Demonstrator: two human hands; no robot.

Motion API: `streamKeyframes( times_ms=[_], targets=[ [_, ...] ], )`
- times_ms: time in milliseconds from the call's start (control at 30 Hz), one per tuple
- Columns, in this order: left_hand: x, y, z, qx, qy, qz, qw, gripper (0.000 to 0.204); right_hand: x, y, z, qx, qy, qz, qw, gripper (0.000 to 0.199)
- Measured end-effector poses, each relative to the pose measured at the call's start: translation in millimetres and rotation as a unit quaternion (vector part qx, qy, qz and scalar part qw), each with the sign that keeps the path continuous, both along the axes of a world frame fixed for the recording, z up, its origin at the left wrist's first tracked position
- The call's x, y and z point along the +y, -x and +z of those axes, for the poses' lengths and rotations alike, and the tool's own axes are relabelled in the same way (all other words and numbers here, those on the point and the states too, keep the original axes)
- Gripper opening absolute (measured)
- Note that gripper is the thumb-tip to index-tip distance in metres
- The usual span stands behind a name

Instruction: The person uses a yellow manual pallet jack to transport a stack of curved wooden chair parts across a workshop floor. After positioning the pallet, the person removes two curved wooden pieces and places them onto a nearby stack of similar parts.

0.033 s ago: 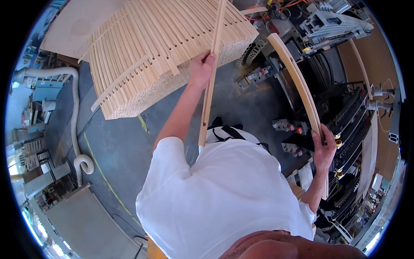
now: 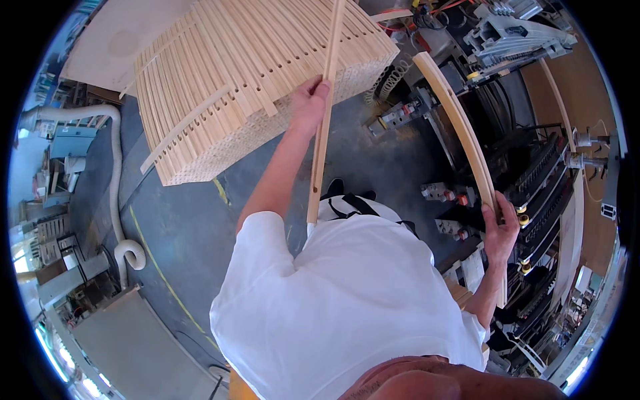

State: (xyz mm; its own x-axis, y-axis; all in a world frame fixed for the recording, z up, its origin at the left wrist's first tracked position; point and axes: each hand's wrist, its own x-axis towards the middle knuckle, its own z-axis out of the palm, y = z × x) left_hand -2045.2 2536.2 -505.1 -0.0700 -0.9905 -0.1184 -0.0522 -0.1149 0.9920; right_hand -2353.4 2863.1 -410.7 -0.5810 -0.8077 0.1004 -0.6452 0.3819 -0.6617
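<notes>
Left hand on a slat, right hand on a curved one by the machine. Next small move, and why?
Probably lift the straight slat clear of the stack of slats. The left hand already grips it mid-length, and its upper end crosses over the stack while its lower end hangs free near the body. The right hand holds the curved slat steady beside the machine, so it can likely wait.

The left arm stretches forward and up, its left hand (image 2: 308, 103) closed in a grip. The right arm bends outward, right hand (image 2: 501, 230) clasped, fingers curled.
</notes>
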Motion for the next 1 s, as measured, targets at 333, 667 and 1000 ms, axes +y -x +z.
streamKeyframes(
  times_ms=[333, 667, 1000],
  targets=[
    [-48, -38, 7, 0.028, -0.022, 0.02, 0.999, 0.036, 2, -22, -8, -0.032, -0.01, -0.014, 0.999, 0.038],
    [-71, -61, 20, 0.099, -0.067, 0.009, 0.993, 0.038, -6, -34, -6, -0.053, -0.022, 0.002, 0.998, 0.036],
    [-81, -79, 24, 0.111, -0.043, 0.062, 0.991, 0.036, -25, -33, -3, -0.041, -0.019, 0.006, 0.999, 0.036]
  ],
)
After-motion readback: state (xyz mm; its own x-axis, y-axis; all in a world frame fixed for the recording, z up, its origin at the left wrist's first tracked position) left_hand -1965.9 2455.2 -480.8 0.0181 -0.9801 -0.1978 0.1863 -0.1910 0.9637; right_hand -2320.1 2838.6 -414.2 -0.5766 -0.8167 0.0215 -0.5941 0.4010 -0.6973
